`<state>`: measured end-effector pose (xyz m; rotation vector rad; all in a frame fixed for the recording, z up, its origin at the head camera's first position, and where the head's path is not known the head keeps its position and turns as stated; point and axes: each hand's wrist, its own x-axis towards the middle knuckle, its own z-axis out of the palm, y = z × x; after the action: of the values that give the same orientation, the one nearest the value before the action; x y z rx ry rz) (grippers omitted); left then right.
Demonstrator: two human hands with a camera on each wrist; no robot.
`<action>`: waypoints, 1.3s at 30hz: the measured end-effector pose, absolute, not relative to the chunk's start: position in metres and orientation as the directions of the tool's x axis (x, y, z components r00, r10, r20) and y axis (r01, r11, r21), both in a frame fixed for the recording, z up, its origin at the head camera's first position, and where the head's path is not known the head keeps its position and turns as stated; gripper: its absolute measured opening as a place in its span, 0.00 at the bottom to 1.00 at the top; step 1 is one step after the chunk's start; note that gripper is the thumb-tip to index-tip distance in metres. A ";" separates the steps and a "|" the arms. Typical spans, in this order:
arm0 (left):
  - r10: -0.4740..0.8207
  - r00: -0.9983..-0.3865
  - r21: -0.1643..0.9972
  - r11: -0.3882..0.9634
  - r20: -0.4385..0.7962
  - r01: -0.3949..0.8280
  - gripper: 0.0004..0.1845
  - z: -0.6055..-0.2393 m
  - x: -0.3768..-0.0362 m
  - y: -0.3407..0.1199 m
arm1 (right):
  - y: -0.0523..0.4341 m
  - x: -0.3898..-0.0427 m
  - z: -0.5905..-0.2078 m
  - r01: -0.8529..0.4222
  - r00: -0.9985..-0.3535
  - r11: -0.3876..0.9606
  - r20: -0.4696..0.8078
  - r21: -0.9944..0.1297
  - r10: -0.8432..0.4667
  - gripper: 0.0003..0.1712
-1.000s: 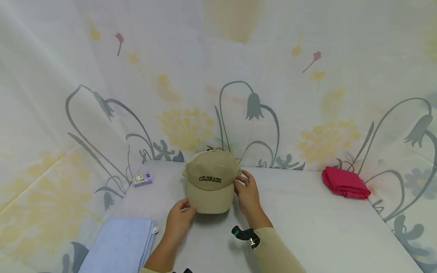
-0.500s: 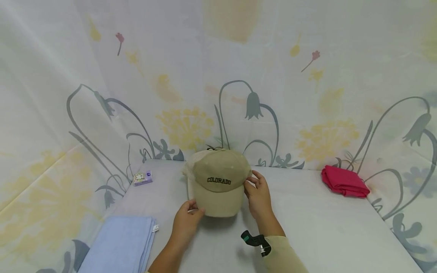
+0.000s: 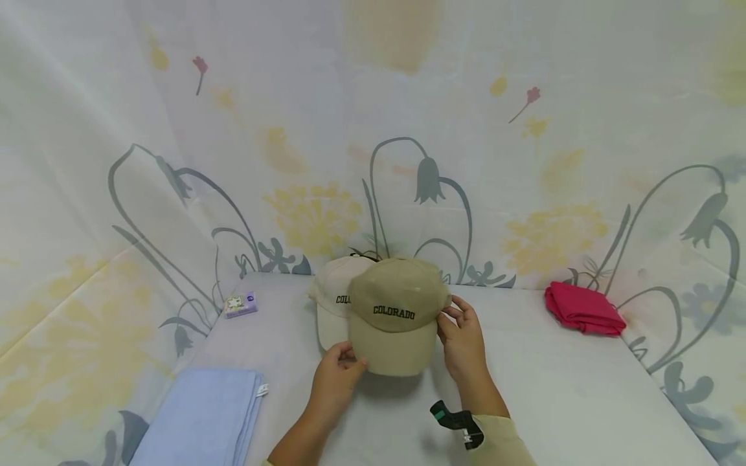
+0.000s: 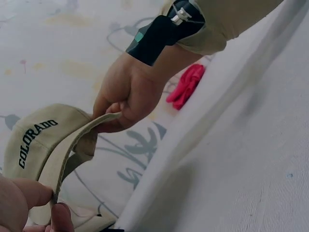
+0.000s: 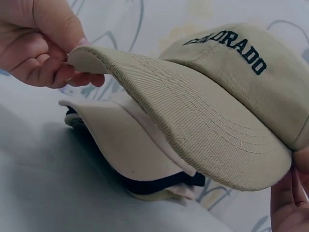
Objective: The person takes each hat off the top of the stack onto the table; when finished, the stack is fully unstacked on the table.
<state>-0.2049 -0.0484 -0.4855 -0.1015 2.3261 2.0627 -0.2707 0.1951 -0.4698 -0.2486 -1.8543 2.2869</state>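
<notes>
A khaki cap [image 3: 396, 317] lettered COLORADO hangs just above the table, held by both hands. My left hand [image 3: 342, 362] pinches the left corner of its brim [image 5: 193, 121]. My right hand [image 3: 457, 321] pinches the brim's right side by the crown. Behind and to the left sits a stack of caps, with a cream COLORADO cap [image 3: 333, 299] on top. The right wrist view shows that stack [image 5: 125, 145] under the lifted brim, with a dark cap [image 5: 159, 186] lower down. In the left wrist view my left hand [image 4: 29, 208] and right hand [image 4: 126, 94] hold opposite brim edges.
A folded light blue towel [image 3: 201, 414] lies at the front left. A small purple box [image 3: 241, 304] sits at the back left, a folded red cloth [image 3: 583, 309] at the back right. Floral curtain [image 3: 373, 129] walls in the white table [image 3: 571, 401] on three sides.
Both hands have carried the khaki cap to the right, off the stack. The cream cap beneath it now shows.
</notes>
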 end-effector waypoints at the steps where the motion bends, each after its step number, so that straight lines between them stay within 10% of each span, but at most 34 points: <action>1: -0.021 -0.998 0.991 0.118 -0.062 -0.064 0.28 -0.485 -0.205 -0.046 | 0.198 -0.270 -0.470 -0.042 -0.967 -0.199 -0.011 -0.979 0.253 0.33; 39: 0.036 -0.999 0.976 0.216 -0.029 -0.021 0.20 -0.501 -0.241 0.041 | 0.277 -0.278 -0.502 -0.015 -0.922 -0.219 -0.071 -0.976 0.381 0.32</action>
<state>-0.2409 0.0408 -0.5008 0.0155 2.4139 1.9390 -0.2776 0.2769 -0.5024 -0.4348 -1.7770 2.2273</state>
